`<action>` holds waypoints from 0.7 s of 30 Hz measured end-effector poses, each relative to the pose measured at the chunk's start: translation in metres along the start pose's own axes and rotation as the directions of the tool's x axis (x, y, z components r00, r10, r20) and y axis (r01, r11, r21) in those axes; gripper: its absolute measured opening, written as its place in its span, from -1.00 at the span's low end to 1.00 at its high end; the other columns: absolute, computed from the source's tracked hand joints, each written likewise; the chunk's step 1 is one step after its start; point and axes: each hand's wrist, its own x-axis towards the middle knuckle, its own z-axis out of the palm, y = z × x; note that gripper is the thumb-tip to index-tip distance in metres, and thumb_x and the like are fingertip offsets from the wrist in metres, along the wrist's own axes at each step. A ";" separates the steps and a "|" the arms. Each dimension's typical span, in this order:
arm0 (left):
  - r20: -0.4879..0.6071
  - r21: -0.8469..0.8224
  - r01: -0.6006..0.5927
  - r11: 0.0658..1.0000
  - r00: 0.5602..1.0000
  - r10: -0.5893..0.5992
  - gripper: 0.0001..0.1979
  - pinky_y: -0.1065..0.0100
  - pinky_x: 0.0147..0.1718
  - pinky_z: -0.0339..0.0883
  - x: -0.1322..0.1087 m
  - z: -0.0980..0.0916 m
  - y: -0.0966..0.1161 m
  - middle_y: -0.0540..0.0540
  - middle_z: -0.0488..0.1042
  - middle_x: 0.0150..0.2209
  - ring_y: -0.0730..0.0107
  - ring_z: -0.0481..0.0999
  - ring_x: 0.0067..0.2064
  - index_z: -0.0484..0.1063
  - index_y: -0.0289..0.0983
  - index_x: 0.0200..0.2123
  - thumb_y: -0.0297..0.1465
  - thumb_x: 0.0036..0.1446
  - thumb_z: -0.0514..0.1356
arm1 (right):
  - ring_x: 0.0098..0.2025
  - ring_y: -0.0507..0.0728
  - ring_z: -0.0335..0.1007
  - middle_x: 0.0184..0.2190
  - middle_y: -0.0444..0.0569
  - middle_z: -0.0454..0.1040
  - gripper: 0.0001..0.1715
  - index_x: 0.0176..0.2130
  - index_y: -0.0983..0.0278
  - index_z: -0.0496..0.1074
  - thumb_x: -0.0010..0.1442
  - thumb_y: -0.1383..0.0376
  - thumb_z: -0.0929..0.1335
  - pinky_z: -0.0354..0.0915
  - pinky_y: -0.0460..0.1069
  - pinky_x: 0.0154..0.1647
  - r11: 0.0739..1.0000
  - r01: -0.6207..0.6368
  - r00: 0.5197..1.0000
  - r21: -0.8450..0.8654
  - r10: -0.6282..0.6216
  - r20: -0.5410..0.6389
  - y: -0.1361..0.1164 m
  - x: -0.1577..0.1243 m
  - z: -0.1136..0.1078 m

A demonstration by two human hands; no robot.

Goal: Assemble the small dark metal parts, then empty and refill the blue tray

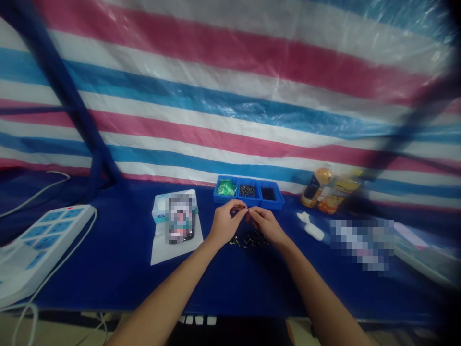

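Observation:
My left hand and my right hand meet above the blue tabletop, their fingertips pinching a tiny dark part between them. It is too small to make out its shape. Just below my hands lies a loose scatter of small dark metal parts. Behind my fingers stands a blue tray with three compartments, holding green pieces, dark grey small parts and black small parts.
A white power strip with a cable lies at the left. A blurred packet rests on white paper. Two bottles stand at the back right, near a white object. A striped tarpaulin hangs behind the table.

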 end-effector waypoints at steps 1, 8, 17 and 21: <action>0.005 0.012 -0.004 1.000 1.000 0.004 -0.87 0.36 -0.21 0.34 0.000 0.000 -0.001 -0.02 0.55 -0.27 0.38 0.52 -0.23 0.50 -0.23 -0.22 -0.36 0.16 0.22 | -0.57 -0.02 0.06 -0.64 -0.19 0.18 -0.53 -0.42 0.30 0.41 0.25 -0.03 0.28 -0.04 -0.10 -0.55 1.000 0.000 1.000 0.026 0.000 0.001 0.000 0.000 0.000; -0.004 0.050 -0.011 0.999 1.000 0.012 -0.84 0.38 -0.27 0.29 0.000 -0.001 0.001 -0.02 0.53 -0.24 0.39 0.48 -0.25 0.49 -0.22 -0.19 -0.34 0.14 0.23 | -0.57 -0.06 0.06 -0.50 -0.15 0.32 -0.61 -0.39 0.28 0.38 0.18 0.00 0.36 -0.09 -0.11 -0.58 0.957 -0.045 0.999 0.286 0.049 -0.010 0.003 0.001 0.000; -0.051 0.049 0.050 0.998 0.998 -0.047 -0.74 0.37 -0.24 0.31 0.002 -0.003 -0.003 -0.05 0.55 -0.25 0.34 0.50 -0.22 0.52 -0.24 -0.21 -0.22 0.25 0.12 | -0.61 -0.08 0.08 -0.51 -0.14 0.32 -0.58 -0.43 0.29 0.32 0.09 0.00 0.42 -0.13 -0.12 -0.61 0.874 -0.179 0.976 0.452 0.217 -0.033 0.000 0.002 -0.010; -0.048 0.055 0.059 0.997 0.997 -0.056 -0.73 0.38 -0.26 0.32 0.002 -0.003 -0.004 -0.05 0.55 -0.28 0.35 0.49 -0.26 0.52 -0.25 -0.24 -0.21 0.24 0.11 | -0.64 -0.08 0.08 -0.55 -0.16 0.32 -0.51 -0.41 0.29 0.33 -0.04 -0.05 0.47 -0.13 -0.13 -0.66 0.860 -0.193 0.932 0.472 0.311 -0.184 0.008 0.008 -0.017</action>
